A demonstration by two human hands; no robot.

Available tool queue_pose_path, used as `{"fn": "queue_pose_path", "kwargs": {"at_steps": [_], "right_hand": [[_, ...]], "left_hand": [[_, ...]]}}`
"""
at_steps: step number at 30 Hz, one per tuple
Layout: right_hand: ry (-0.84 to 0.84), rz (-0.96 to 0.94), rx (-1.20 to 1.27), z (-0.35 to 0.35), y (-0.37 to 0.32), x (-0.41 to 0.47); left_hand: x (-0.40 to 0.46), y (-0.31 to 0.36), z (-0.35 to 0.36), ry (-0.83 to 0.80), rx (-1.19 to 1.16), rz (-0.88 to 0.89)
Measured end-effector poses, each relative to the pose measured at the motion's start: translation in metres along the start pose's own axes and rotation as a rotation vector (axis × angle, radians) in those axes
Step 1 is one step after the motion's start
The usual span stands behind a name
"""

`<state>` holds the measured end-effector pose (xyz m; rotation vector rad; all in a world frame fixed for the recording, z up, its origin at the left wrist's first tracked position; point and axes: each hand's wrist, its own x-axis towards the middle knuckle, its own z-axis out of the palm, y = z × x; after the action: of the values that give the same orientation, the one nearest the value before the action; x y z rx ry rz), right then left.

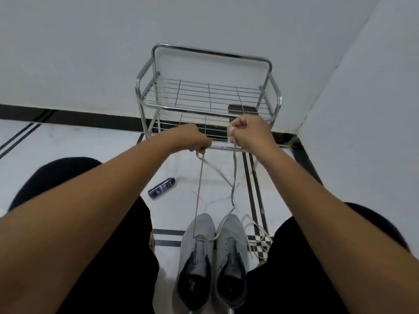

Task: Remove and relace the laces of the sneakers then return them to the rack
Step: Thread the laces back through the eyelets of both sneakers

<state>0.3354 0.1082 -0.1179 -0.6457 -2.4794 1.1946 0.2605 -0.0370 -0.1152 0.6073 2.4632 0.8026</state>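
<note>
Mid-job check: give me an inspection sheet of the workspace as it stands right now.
Surface: white tiled floor with black stripes.
Job's things: two grey sneakers side by side between the knees; the lace runs from the left sneaker's lowest eyelets up to both hands; a loose lace lies beside the right sneaker.
Clutter: dark blue can lying on the floor.
Grippers: left hand and right hand each pinch a lace end, raised.
Cables: nothing seen.
Surroundings: chrome wire rack against the white wall, a dark object on its top shelf.
</note>
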Motion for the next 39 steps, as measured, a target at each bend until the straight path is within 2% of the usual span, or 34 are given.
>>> {"fn": "queue_pose_path", "kwargs": {"at_steps": [5, 9, 11, 20, 26, 30, 39], "right_hand": [[0.091, -0.055, 0.252, -0.039, -0.025, 0.013], [0.156, -0.105, 0.482, -0.048, -0.03, 0.011], [0.186, -0.134, 0.557, -0.051, -0.034, 0.009], [0.239, -0.21, 0.659, -0.055, -0.05, 0.006], [0.23, -0.238, 0.666, -0.059, -0.055, 0.0], [0.211, -0.239, 0.691, -0.058, -0.056, -0.001], [0.185, -0.272, 0.678, -0.056, -0.062, -0.002]], "left_hand": [[-0.007, 0.022, -0.038, 0.059, -0.296, 0.117], [-0.011, 0.026, -0.046, 0.093, -0.592, 0.23], [-0.01, 0.032, -0.045, 0.103, -0.667, 0.274], [-0.013, 0.052, -0.033, 0.216, -0.853, 0.471], [-0.018, 0.061, -0.027, 0.337, -0.824, 0.579], [-0.016, 0.061, -0.026, 0.368, -0.908, 0.647], [-0.015, 0.062, -0.024, 0.407, -0.979, 0.607]]}}
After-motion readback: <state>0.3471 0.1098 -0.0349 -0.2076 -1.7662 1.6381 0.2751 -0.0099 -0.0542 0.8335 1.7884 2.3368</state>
